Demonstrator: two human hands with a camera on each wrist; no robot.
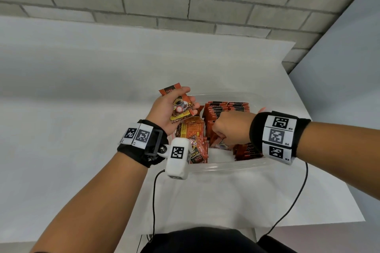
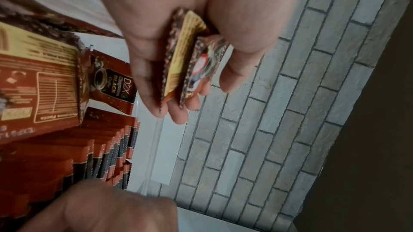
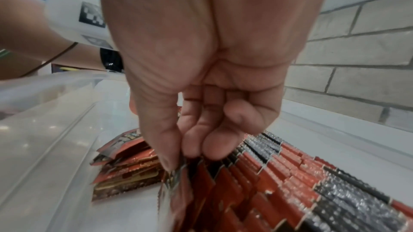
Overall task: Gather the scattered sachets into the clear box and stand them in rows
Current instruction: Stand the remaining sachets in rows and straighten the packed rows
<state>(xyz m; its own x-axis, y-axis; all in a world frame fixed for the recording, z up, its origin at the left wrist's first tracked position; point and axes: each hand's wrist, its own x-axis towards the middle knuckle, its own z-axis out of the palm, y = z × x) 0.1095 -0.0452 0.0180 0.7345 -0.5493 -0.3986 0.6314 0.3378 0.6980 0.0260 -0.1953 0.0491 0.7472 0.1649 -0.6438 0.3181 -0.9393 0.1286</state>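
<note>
"Where did the sachets stand when you looked?"

"Mostly inside the clear box, near the table's right edge. Rows of standing sachets filled its far side; a loose heap lay flat at its left end. The left hand held a few coffee sachets clamped between thumb and fingers, above the box's far left corner. The right hand pinched one sachet's top edge, low at the rows."

"How would they handle?"

"Light, thin, crinkly foil, I'd judge, and slippery in a stack. Best taken by the serrated seal. Its lower half blurred out, and the right hand covered the spot it was meant for."
</note>
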